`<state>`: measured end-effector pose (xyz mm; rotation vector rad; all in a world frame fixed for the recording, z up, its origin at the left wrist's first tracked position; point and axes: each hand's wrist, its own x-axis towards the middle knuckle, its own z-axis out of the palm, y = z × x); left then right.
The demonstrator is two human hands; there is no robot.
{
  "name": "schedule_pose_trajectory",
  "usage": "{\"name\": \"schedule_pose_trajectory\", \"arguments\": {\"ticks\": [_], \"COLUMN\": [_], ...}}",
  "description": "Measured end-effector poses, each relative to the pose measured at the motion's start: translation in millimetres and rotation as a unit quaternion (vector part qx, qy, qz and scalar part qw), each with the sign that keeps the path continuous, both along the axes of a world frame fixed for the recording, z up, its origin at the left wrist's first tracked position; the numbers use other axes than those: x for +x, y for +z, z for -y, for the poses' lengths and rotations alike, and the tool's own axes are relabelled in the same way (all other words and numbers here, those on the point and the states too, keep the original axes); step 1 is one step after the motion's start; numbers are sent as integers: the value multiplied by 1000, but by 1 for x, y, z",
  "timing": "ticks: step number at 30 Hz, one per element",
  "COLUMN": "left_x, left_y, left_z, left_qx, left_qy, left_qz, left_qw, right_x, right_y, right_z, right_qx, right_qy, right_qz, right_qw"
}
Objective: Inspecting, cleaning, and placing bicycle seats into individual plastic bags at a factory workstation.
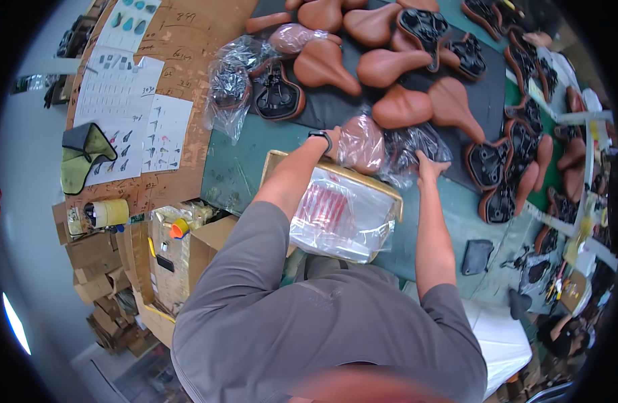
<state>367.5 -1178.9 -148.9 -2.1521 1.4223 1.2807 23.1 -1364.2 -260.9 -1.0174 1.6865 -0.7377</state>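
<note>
Brown leather-look bicycle saddles lie scattered over the far part of the green desk [450,221], some upright, some flipped to show their black undersides. I have both arms stretched out over an open cardboard box [275,161] lined with a clear plastic bag [342,215], which sits on the desk just in front of my body.

My left hand [334,141] (a dark watch on the wrist) rests against the left side of a brown saddle wrapped in clear plastic [361,144]; I cannot tell how its fingers lie, since the wrapped saddle hides them. My right hand [430,164] presses down on a second plastic-wrapped saddle [409,148], this one showing black, with the fingers spread over the crinkled film. The two wrapped saddles touch each other and sit just beyond the far edge of the box, between my hands.

Further left, another bagged saddle [231,84] lies beside an upturned one [277,94]. Paper sheets with small pictures [124,114] cover a wooden board on the left, and a roll of tape [107,213] sits near it.
</note>
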Motion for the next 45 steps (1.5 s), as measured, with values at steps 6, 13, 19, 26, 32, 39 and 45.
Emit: {"name": "schedule_pose_trajectory", "arguments": {"ticks": [6, 13, 19, 26, 32, 39, 45], "left_x": [20, 80, 137, 122, 163, 281, 273], "left_y": [101, 144, 44, -48, 19, 41, -25], "left_z": [-44, -236, -377, -463, -388, -322, -342], "left_qx": [-166, -476, -403, -421, -425, -273, -244], "left_qy": [-4, 536, 801, 820, 655, 499, 482], "left_qz": [44, -151, -172, -260, 327, 488, 426], "left_qw": [985, 681, 409, 287, 532, 661, 726], "right_x": [-37, 92, 399, 545, 511, 409, 590], "right_y": [65, 292, 272, 168, 80, 138, 165], "right_z": [-8, -48, -192, -191, -158, -64, 32], "right_qx": [-136, -111, -177, -391, -283, -167, -413], "right_qy": [15, 198, 564, 621, 622, 767, 673], "right_qz": [110, 94, 78, -137, -275, -465, -191], "right_qw": [984, 969, 803, 666, 676, 409, 584]}}
